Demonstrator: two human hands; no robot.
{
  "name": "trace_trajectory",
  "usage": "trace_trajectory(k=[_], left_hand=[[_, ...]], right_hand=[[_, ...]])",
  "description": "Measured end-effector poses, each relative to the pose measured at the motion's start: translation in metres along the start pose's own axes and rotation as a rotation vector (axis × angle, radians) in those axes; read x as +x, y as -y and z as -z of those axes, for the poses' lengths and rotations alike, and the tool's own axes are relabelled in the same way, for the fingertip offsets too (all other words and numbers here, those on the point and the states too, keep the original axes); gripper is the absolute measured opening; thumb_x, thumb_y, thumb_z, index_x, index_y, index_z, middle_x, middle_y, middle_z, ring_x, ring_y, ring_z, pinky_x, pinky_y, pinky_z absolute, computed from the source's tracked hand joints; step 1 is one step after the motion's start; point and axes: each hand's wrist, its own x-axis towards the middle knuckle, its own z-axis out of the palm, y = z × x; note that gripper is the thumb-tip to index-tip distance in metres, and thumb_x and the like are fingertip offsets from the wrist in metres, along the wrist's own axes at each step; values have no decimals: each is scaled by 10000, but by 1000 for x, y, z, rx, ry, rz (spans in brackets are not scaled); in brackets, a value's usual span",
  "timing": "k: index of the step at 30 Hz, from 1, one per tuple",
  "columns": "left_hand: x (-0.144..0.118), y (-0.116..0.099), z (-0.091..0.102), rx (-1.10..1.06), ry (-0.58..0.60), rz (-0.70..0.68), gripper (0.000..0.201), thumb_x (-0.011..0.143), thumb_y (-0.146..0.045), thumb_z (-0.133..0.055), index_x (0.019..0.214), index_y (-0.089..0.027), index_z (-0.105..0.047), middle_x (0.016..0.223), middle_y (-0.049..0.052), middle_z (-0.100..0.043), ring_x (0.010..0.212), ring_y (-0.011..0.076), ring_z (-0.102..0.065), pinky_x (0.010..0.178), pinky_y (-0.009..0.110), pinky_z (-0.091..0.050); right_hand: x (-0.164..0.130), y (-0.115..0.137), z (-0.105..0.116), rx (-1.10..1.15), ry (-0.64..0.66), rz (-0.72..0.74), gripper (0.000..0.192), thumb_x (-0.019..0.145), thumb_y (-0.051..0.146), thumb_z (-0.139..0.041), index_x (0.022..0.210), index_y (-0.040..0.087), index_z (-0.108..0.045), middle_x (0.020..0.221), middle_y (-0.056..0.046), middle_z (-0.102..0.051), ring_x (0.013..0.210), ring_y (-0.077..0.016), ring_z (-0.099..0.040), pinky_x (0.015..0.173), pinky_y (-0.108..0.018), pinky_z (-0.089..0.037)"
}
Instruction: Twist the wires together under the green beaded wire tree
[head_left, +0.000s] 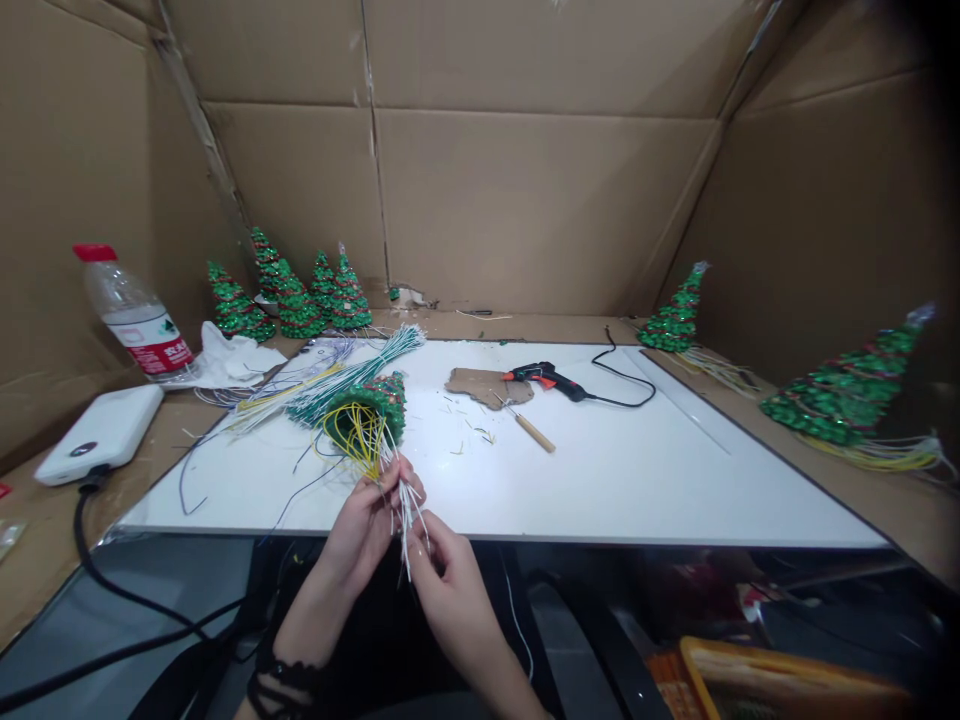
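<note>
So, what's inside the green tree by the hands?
Looped yellow wires show in the open base of the green tree; white wires run from there to the left hand and right hand. The wires cover the deeper interior, so what lies there can't be seen.

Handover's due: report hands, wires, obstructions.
Left hand pinching white wires near green tree. Right hand pinching them lower down. Glue gun lies apart from both hands.
</note>
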Motion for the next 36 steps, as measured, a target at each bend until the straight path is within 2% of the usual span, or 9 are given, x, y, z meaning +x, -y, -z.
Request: trace_trajectory(k=[5, 8, 10, 13, 15, 19, 22, 30, 36], left_hand=[[3, 3, 1, -8, -22, -16, 163, 690, -209, -672, 602, -139, -554, 539, -25, -418, 515, 81, -399, 485, 174, -354], [3, 5, 2, 0, -43, -33, 164, 700, -222, -667, 612, -140, -557, 550, -23, -434, 522, 81, -405, 493, 177, -361], [2, 6, 2, -3, -52, -54, 174, 690, -220, -676, 599, -139, -551, 530, -32, -412, 510, 78, -394, 482, 173, -350], [1, 7, 1, -16, -104, -72, 195, 634, -215, -714, 577, -136, -546, 524, -33, -423, 509, 76, -394, 477, 170, -346], [1, 8, -1, -26, -148, -85, 198, 605, -207, -726, 571, -134, -545, 525, -33, -434, 506, 75, -398, 477, 168, -347], [1, 9, -6, -43, -203, -123, 185, 575, -182, -726, 572, -127, -550, 518, -36, -446, 496, 67, -403, 470, 160, -343], [0, 10, -8, -35, -218, -134, 190, 550, -156, -727, 549, -124, -540, 504, -37, -446, 486, 65, -403, 465, 158, -341], [2, 10, -8, -11, -226, -114, 234, 547, -202, -761, 551, -118, -543, 490, -36, -458, 469, 56, -387, 457, 153, -340], [5, 7, -6, 5, -211, -144, 202, 560, -161, -736, 571, -130, -537, 505, -42, -441, 480, 60, -400, 456, 151, -337]], right_hand=[[6, 8, -1, 51, -24, 78, 263, 855, 339, -404, 807, 139, -568, 688, -9, -476, 644, -125, -413, 586, -214, -359], [8, 12, 0, 48, -30, 114, 272, 864, 323, -401, 824, 134, -593, 745, -27, -523, 716, -142, -458, 661, -224, -383], [7, 11, 0, 8, -31, 123, 274, 868, 305, -394, 805, 128, -594, 700, -16, -500, 664, -129, -436, 616, -217, -369], [7, 8, 0, -70, -25, 117, 273, 870, 282, -381, 765, 124, -577, 598, 20, -401, 548, -97, -333, 496, -208, -282], [6, 7, 0, -95, -19, 121, 257, 868, 269, -374, 748, 129, -554, 580, 33, -369, 524, -87, -296, 470, -210, -239], [5, 4, 2, -141, -32, 126, 251, 854, 251, -379, 621, 165, -417, 547, 48, -328, 506, -79, -277, 458, -212, -210], [4, 1, 4, -171, -32, 117, 264, 856, 254, -373, 603, 185, -338, 536, 53, -302, 500, -80, -269, 460, -216, -206], [4, 3, 7, -215, -28, 167, 284, 873, 257, -359, 600, 192, -311, 534, 56, -280, 489, -80, -257, 461, -225, -195], [-7, 5, 8, -244, -26, 194, 306, 855, 216, -377, 574, 198, -259, 513, 63, -247, 465, -73, -240, 444, -226, -181]])
